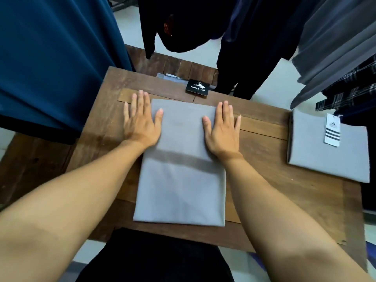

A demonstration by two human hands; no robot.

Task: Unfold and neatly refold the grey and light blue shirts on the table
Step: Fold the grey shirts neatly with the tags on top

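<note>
the grey-blue shirt (181, 180) lies lengthwise mid-worktop (274, 192), folded to a long panel. left hand (140, 123) and right hand (221, 129) straddle its far side edges, fingers (140, 100) straight, spread, grasping nothing, likely squaring it before the final fold. a tagged shirt (325, 161) sits folded at the right, set aside.

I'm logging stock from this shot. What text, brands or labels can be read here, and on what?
"SN x Vibes", upside down, last word uncertain: on the black card at the far edge of the table.
On the white hang tag lying on the folded grey shirt at right: a small logo above three dark stripes; its print is too small to read.
The red mark on the hanging black garment: blurred, unreadable.
</note>
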